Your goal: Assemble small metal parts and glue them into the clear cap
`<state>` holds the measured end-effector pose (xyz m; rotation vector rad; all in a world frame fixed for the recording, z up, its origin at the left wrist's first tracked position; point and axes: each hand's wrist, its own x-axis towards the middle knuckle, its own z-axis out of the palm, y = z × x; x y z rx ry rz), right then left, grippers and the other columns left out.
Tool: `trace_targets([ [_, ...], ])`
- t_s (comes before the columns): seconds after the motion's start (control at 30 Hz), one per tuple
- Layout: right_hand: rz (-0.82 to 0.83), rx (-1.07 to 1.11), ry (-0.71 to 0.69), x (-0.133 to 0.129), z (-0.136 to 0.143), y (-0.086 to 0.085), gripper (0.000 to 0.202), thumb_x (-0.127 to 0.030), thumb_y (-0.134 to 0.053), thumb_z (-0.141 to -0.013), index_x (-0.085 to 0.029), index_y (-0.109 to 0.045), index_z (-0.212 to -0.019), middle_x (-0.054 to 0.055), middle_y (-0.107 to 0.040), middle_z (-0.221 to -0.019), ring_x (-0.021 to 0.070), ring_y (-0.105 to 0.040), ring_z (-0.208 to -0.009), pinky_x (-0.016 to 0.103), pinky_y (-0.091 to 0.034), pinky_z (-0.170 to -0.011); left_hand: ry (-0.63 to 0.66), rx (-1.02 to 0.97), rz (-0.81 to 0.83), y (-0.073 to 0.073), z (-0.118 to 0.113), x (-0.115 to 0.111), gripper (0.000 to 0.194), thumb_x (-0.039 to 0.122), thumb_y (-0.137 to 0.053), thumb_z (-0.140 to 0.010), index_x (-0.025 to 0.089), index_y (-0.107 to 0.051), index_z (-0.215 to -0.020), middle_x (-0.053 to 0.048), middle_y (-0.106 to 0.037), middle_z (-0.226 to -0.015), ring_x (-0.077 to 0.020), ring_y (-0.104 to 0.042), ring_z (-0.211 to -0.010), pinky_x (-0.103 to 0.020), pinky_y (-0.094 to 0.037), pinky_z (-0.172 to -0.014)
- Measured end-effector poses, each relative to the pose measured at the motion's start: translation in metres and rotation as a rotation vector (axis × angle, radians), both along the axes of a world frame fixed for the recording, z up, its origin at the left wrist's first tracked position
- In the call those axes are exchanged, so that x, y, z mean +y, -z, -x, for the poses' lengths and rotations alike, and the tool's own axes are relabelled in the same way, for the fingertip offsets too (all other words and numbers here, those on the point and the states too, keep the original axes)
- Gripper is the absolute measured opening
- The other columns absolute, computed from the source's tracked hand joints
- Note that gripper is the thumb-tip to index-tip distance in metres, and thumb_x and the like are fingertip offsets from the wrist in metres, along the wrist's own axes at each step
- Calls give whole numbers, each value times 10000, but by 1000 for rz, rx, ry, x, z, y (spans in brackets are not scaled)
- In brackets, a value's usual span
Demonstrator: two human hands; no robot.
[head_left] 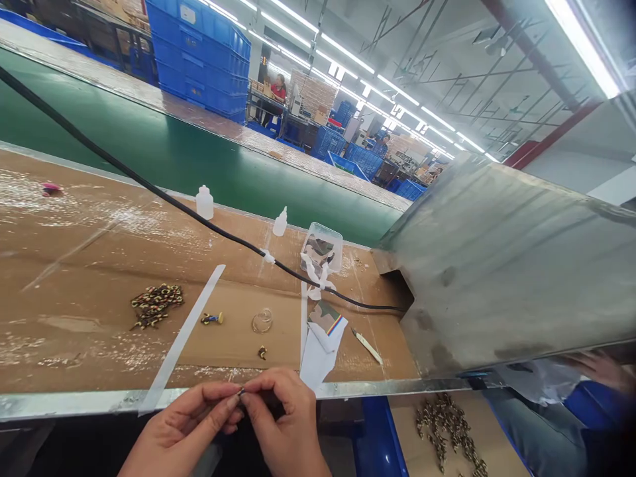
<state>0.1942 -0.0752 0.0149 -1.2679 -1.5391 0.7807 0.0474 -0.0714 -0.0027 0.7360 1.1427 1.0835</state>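
Note:
Both hands meet just below the bench's front edge, fingertips pinched together. My left hand (186, 424) and my right hand (285, 421) hold a tiny dark piece (241, 392) between thumbs and forefingers; most of it is hidden. Beyond them on the cardboard lie a small dark-and-yellow piece (262, 352), a loop of thin clear line (262, 321) and a small blue-and-yellow figure (212, 318). A pile of small dark-and-yellow pieces (157, 305) sits farther left, past a strip of pale tape (186, 334).
A black cable (223, 233) crosses the bench. Two white bottles (204, 203), a clear tub (322, 245), white paper (320, 351) and a pale-handled knife (368, 346) stand or lie around. A metal panel (497, 278) rises right. Below it are a box of pieces (447, 430) and a person's hand.

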Motion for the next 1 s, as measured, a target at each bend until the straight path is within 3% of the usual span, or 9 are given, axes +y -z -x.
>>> trace_targets([
  [0.13, 18, -48, 40, 3, -9, 2, 91, -128, -643, -803, -209, -684, -805, -5, -682, -763, 135, -641, -717, 203, -482, -650, -16, 43, 42, 4, 1, 1, 399, 509, -861, -524, 221, -791, -792, -49, -779, -773, -203, -706, -653, -219, -589, -637],
  [0.37, 2, -299, 235, 21, -33, 9, 98, -151, -580, -844, -200, -665, -842, 16, -677, -787, 176, -640, -745, 263, -481, -692, -26, 73, 41, 14, 6, 0, 430, 537, -823, -585, 223, -774, -875, -60, -784, -898, -222, -723, -722, -229, -600, -687],
  [0.63, 16, -347, 214, 24, -38, 13, 162, -117, -569, -831, -198, -659, -939, 37, -681, -890, 187, -643, -803, 294, -499, -745, 14, 85, 3, 43, 9, -5, 382, 491, -775, -695, 224, -746, -966, -56, -774, -952, -212, -711, -756, -220, -598, -709],
  [1.0, -21, -343, 250, 15, -55, 13, 127, -165, -543, -877, -210, -650, -929, 48, -663, -893, 197, -625, -841, 297, -489, -748, 95, 100, -64, 29, 7, -5, 399, 541, -685, -768, 213, -729, -992, -75, -759, -983, -221, -692, -778, -245, -586, -712],
])
